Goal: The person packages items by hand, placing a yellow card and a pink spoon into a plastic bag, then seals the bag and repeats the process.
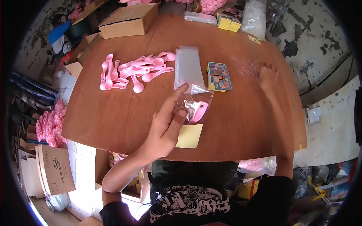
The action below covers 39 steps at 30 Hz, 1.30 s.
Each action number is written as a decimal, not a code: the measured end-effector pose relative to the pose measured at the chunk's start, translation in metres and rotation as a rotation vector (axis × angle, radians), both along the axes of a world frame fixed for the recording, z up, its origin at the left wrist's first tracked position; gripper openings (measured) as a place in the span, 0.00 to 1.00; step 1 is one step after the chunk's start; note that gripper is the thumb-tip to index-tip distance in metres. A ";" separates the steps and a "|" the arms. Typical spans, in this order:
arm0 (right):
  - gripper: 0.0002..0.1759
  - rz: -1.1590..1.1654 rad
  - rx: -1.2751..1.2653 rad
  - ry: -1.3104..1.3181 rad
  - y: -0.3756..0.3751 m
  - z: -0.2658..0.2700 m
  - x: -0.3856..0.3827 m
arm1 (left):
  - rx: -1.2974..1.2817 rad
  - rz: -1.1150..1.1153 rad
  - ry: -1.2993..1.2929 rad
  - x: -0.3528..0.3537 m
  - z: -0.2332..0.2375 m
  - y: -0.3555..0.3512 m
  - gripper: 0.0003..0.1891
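My left hand is closed on a clear plastic bag, pinched between thumb and fingers. Inside the bag shows a pink measuring spoon, and a pale yellow card hangs at its lower end. Far to the right, my right hand rests low on the table with its fingers curled, beside thin clear plastic pieces; what its fingers hold is hidden. Just beyond the left hand lies a stack of clear bags. A stack of printed blue cards sits between the hands.
Loose pink measuring spoons lie in a pile on the left of the brown table. A cardboard box stands at the back left. Yellow card stacks and a bulky clear plastic bundle are along the back right.
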State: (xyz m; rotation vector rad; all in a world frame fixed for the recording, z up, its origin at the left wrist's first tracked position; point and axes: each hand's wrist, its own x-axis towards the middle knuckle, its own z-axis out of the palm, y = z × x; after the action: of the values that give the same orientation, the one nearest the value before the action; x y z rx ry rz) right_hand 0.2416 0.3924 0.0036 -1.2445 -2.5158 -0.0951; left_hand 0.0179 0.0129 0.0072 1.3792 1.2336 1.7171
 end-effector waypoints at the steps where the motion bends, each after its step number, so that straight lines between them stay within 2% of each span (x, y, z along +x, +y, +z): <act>1: 0.14 0.058 0.005 0.268 -0.025 0.001 -0.008 | 0.003 -0.033 -0.047 0.001 0.001 0.002 0.25; 2: 0.17 0.130 0.008 0.530 -0.050 0.006 -0.022 | 0.012 -0.054 -0.099 0.002 0.001 0.004 0.26; 4: 0.20 0.437 -0.183 0.689 -0.119 0.034 -0.045 | -0.023 -0.053 -0.087 0.004 0.001 0.007 0.27; 6: 0.18 0.729 -0.466 0.570 -0.175 0.063 -0.052 | 0.005 -0.053 -0.052 0.008 -0.002 0.016 0.27; 8: 0.13 0.838 -0.520 0.570 -0.217 0.072 -0.067 | -0.024 -0.073 -0.038 0.011 0.003 0.015 0.28; 9: 0.13 0.833 -0.520 0.570 -0.227 0.077 -0.070 | -0.029 -0.116 -0.082 0.012 0.005 0.014 0.30; 11: 0.06 0.805 -0.381 0.650 -0.239 0.085 -0.075 | -0.032 -0.157 -0.129 0.013 0.004 0.014 0.32; 12: 0.06 0.806 -0.380 0.649 -0.239 0.093 -0.075 | 0.127 -0.100 -0.057 0.012 0.003 0.015 0.36; 13: 0.04 0.864 -0.169 0.640 -0.237 0.101 -0.077 | 0.287 -0.039 0.014 0.011 0.002 0.015 0.41; 14: 0.02 0.920 0.039 0.624 -0.234 0.106 -0.080 | 0.290 -0.029 0.011 0.007 0.003 0.014 0.41; 15: 0.02 0.956 -0.080 0.524 -0.229 0.103 -0.085 | 0.265 -0.014 0.121 -0.001 0.006 0.013 0.45; 16: 0.02 0.955 -0.076 0.530 -0.230 0.103 -0.085 | 0.241 -0.005 0.237 -0.007 0.008 0.013 0.49; 18: 0.03 0.973 -0.118 0.593 -0.231 0.105 -0.086 | 0.204 0.016 0.232 -0.011 0.012 0.017 0.51; 20: 0.03 0.969 -0.164 0.608 -0.234 0.105 -0.088 | 0.117 0.081 0.358 -0.014 0.014 0.019 0.42; 21: 0.03 0.954 -0.209 0.630 -0.235 0.105 -0.087 | 0.117 0.081 0.360 -0.014 0.014 0.018 0.42; 22: 0.03 0.953 -0.208 0.633 -0.236 0.104 -0.087 | -0.004 -0.009 0.270 -0.015 0.015 0.017 0.37; 23: 0.05 0.892 -0.374 0.645 -0.237 0.102 -0.086 | -0.125 -0.101 0.179 -0.015 0.015 0.016 0.32; 24: 0.07 0.827 -0.538 0.653 -0.237 0.101 -0.085 | -0.124 -0.104 0.181 -0.013 0.016 0.014 0.32; 25: 0.07 0.824 -0.536 0.655 -0.238 0.100 -0.084 | -0.160 -0.084 0.159 -0.009 0.017 0.010 0.29; 26: 0.10 0.734 -0.771 0.734 -0.238 0.099 -0.082 | -0.196 -0.062 0.136 -0.006 0.016 0.006 0.26; 27: 0.13 0.636 -1.006 0.805 -0.239 0.098 -0.081 | -0.194 -0.094 0.057 -0.004 0.011 0.005 0.29; 28: 0.13 0.638 -1.010 0.801 -0.237 0.088 -0.078 | -0.195 -0.090 0.053 -0.003 0.006 0.005 0.29; 30: 0.15 0.665 -1.173 0.668 -0.233 0.055 -0.071 | -0.201 -0.130 -0.087 -0.002 -0.003 0.004 0.29; 32: 0.11 0.621 -1.138 0.575 -0.238 0.037 -0.068 | -0.262 -0.136 -0.063 -0.005 -0.004 0.004 0.29; 34: 0.12 0.624 -1.139 0.744 -0.242 0.021 -0.068 | -0.324 -0.153 -0.033 -0.005 -0.005 0.004 0.29; 36: 0.10 0.630 -1.123 0.749 -0.240 0.017 -0.068 | -0.165 -0.106 -0.141 -0.004 -0.009 0.005 0.23; 37: 0.11 0.619 -1.138 0.751 -0.240 0.017 -0.068 | -0.167 -0.110 -0.139 -0.007 -0.011 0.005 0.23; 39: 0.11 0.609 -1.158 0.752 -0.240 0.015 -0.067 | -0.177 -0.059 -0.303 -0.015 -0.017 0.004 0.15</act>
State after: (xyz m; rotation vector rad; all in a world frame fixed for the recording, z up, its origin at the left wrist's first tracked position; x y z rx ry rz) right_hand 0.1743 0.1528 0.0189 -0.4829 -2.0255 1.7727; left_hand 0.0031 0.0172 -0.0100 1.0004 1.1318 1.6591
